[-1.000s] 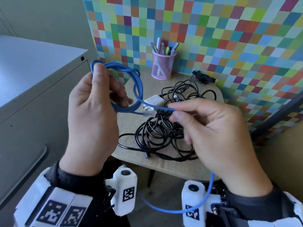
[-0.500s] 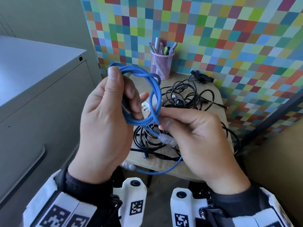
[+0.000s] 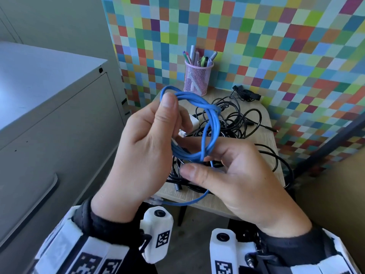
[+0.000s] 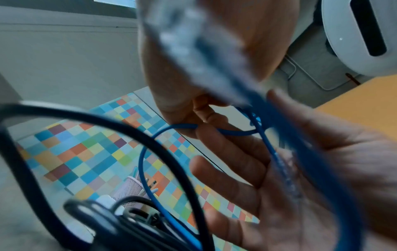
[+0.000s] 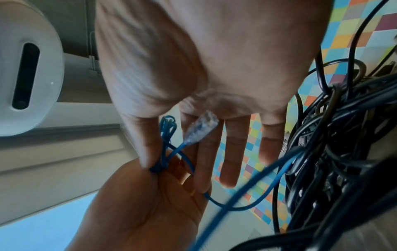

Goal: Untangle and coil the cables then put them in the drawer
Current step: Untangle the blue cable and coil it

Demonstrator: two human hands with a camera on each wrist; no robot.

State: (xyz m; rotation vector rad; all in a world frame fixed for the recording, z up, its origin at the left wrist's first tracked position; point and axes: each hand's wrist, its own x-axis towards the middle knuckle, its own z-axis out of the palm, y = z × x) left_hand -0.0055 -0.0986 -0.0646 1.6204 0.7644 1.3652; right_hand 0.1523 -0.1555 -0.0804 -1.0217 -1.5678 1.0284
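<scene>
Two hands on one blue cable (image 3: 212,123), coiled and held above the small table (image 3: 270,139).

Left hand (image 3: 144,155) pinches the coil's far side between thumb and fingers; right hand (image 3: 237,175) pinches the near side, other fingers fairly straight. A loose end with clear plug (image 3: 156,199) hangs past the table's near edge. Black cables (image 3: 237,123) lie tangled on the table. Pink pen cup (image 3: 196,78) stands at the table's far edge. Grey cabinet (image 3: 59,115) stands left of the table.
</scene>
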